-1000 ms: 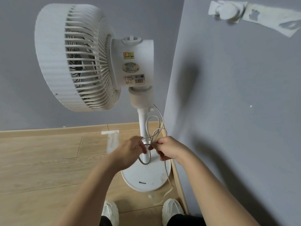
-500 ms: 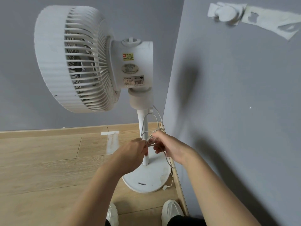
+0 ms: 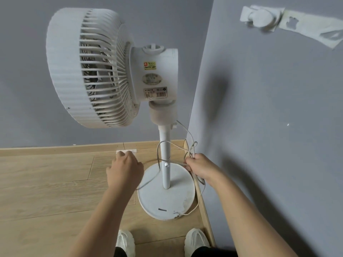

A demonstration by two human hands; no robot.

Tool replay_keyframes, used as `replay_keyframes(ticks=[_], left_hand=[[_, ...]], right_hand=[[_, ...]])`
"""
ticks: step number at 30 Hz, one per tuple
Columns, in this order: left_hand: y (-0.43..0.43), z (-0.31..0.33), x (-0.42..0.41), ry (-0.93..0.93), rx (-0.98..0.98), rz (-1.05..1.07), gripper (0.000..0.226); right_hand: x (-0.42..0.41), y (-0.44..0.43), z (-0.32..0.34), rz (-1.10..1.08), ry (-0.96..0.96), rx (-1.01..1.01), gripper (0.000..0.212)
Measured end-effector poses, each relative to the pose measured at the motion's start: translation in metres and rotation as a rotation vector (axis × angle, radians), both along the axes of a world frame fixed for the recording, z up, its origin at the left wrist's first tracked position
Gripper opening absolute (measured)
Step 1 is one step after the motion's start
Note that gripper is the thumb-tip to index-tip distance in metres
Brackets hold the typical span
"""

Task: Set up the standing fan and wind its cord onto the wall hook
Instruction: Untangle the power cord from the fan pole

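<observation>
A white standing fan (image 3: 156, 75) stands upright in the room corner, its head turned left, on a thin pole (image 3: 165, 156) and a round base (image 3: 167, 193). Its thin white cord (image 3: 191, 145) leaves the neck, loops around the pole and trails past the base's right side. My right hand (image 3: 199, 166) grips a bunch of cord loops just right of the pole. My left hand (image 3: 125, 169), closed, holds a cord strand stretched out left of the pole. A white wall hook (image 3: 261, 17) is stuck high on the right wall, far above both hands.
Grey walls meet in the corner behind the fan. A torn strip of white tape (image 3: 313, 32) runs right from the hook. The floor is light wood with a skirting board (image 3: 206, 210) along the right wall. My white shoes (image 3: 196, 240) stand just before the base.
My hands, together in front of the pole a second ago, have drawn apart: the left moved left pulling a strand out, the right moved right with the gathered loops.
</observation>
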State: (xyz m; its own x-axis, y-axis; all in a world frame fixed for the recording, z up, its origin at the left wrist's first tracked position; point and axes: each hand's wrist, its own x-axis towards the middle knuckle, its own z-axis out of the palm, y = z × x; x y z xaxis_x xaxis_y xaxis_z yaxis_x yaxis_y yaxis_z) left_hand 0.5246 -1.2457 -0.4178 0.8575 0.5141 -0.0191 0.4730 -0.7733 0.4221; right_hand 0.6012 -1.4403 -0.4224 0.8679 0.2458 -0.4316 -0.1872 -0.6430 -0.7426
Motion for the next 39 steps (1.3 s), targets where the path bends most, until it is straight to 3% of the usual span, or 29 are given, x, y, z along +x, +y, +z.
replay_keyframes(ticks=[4, 8, 12, 14, 18, 21, 24, 27, 30, 32, 34, 39], left_hand=[[-0.019, 0.003, 0.003, -0.212, -0.056, -0.407, 0.022], [-0.041, -0.005, 0.009, -0.154, -0.119, -0.56, 0.034], [-0.043, -0.009, 0.016, -0.246, -0.131, -0.531, 0.012], [-0.04, -0.005, 0.017, -0.321, -0.123, -0.45, 0.015], [-0.015, 0.008, 0.016, -0.469, -0.199, 0.017, 0.018], [0.016, 0.009, 0.011, -0.3, -0.183, 0.236, 0.032], [0.013, 0.005, 0.006, -0.055, -0.01, 0.108, 0.041], [-0.004, 0.003, 0.008, -0.105, 0.026, -0.144, 0.029], [-0.029, 0.002, 0.011, -0.133, -0.088, -0.449, 0.015], [-0.043, 0.002, 0.011, -0.164, -0.119, -0.53, 0.012], [-0.046, 0.003, 0.014, -0.227, -0.133, -0.457, 0.015], [-0.017, 0.009, 0.021, -0.293, -0.281, 0.042, 0.024]], right_hand=[[-0.003, 0.007, -0.002, 0.021, -0.01, 0.02, 0.022], [-0.004, 0.009, 0.0, 0.014, 0.003, 0.1, 0.02], [-0.005, 0.01, 0.003, -0.01, 0.057, 0.214, 0.021], [-0.004, 0.011, 0.004, -0.058, 0.106, 0.286, 0.022], [-0.002, 0.003, 0.009, -0.125, 0.11, 0.27, 0.022], [0.0, -0.003, 0.011, -0.122, 0.074, 0.258, 0.023], [-0.001, -0.002, 0.011, -0.112, 0.072, 0.288, 0.023], [-0.005, 0.003, 0.013, -0.085, 0.059, 0.242, 0.023], [-0.008, 0.007, 0.012, -0.106, 0.07, 0.267, 0.022], [-0.008, 0.009, 0.013, -0.099, 0.085, 0.281, 0.022], [-0.007, 0.01, 0.014, -0.126, 0.094, 0.31, 0.021], [-0.004, 0.006, 0.018, -0.164, 0.093, 0.378, 0.027]])
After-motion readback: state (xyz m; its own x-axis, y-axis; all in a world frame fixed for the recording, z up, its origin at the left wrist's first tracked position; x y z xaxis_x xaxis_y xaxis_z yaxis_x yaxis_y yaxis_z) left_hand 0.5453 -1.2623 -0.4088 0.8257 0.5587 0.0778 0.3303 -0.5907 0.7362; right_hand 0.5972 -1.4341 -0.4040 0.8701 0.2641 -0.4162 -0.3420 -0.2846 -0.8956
